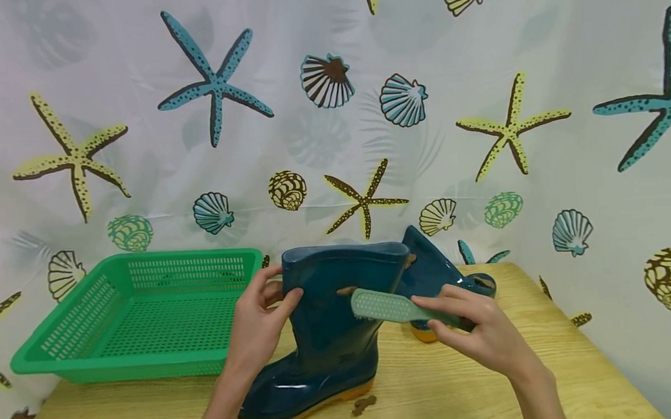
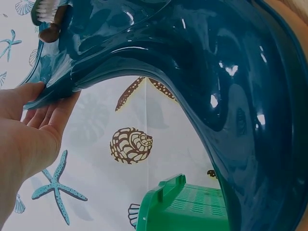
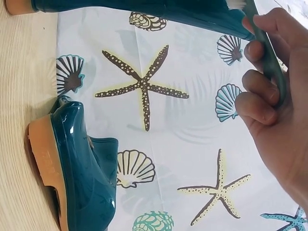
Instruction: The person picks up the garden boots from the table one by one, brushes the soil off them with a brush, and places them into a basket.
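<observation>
A small brown clump [image 1: 363, 405] lies at the table's [image 1: 557, 376] near edge, just in front of the upright boot [image 1: 327, 340], whose shaft stands vertical with its toe pointing toward the camera and to the left. The left hand [image 1: 258, 325] grips the shaft's rim, thumb over the front and fingers behind. The right hand [image 1: 481, 329] curls round the handle of a brush [image 1: 391, 306], which lies nearly level, its head pointing left against the shaft; a second boot [image 1: 440, 280] lies behind, beside the green basket [image 1: 58, 339].
</observation>
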Available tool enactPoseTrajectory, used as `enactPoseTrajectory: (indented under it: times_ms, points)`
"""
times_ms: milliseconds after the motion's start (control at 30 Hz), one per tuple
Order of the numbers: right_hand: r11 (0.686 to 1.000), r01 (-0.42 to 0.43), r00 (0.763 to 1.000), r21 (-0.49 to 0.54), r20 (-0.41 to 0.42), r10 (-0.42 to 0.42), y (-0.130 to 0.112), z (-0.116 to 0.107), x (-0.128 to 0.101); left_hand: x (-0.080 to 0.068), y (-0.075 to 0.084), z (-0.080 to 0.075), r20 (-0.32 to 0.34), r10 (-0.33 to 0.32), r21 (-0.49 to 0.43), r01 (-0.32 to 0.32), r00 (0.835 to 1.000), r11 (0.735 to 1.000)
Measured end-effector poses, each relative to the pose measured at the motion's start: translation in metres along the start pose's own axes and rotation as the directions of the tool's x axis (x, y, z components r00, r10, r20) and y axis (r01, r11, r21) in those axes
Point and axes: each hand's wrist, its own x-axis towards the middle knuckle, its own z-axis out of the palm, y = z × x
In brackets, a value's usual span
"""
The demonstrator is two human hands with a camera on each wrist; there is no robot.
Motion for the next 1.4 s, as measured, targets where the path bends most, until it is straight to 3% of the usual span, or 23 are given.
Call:
enactPoseTrajectory:
  times_ms: [167, 500, 633, 967, 1200, 1300, 1400]
  points:
    - [1.0, -0.009, 0.999, -0.007, 0.031, 0.009, -0.002, 0.001, 0.001, 0.0, 0.0, -0.001, -0.004, 0.0, 0.006, 0.0, 1.0, 1.0]
    - [0.999, 0.045, 0.995, 0.011, -0.085, -0.044, 0.001, -0.004, 0.0, 0.0, 0.0, 0.0, -0.003, -0.009, 0.013, 0.009, 1.0, 1.0]
    - [1.0, 0.028, 0.996, 0.004, -0.08, -0.027, 0.001, -0.004, 0.001, 0.0, 0.0, -0.001, 0.014, -0.02, -0.001, 0.02, 1.0, 1.0]
    - [0.998, -0.057, 0.997, 0.038, 0.053, 0.055, -0.002, -0.004, -0.003, 0.001, 0.0, -0.01, 0.097, -0.063, 0.049, 0.058, 0.993, 0.997]
    - [1.0, -0.028, 0.999, 0.009, -0.022, 0.028, -0.002, -0.007, -0.002, 0.002, -0.001, -0.024, 0.136, -0.096, 0.19, 0.069, 0.986, 0.979]
    - [0.999, -0.029, 0.998, -0.021, -0.051, 0.028, -0.002, -0.007, -0.001, 0.003, -0.001, -0.029, 0.183, -0.081, 0.202, 0.043, 0.98, 0.978]
    - [0.999, -0.021, 0.998, -0.032, -0.053, 0.02, -0.003, -0.006, 0.0, 0.003, -0.001, -0.035, 0.255, -0.089, 0.195, 0.039, 0.963, 0.98]
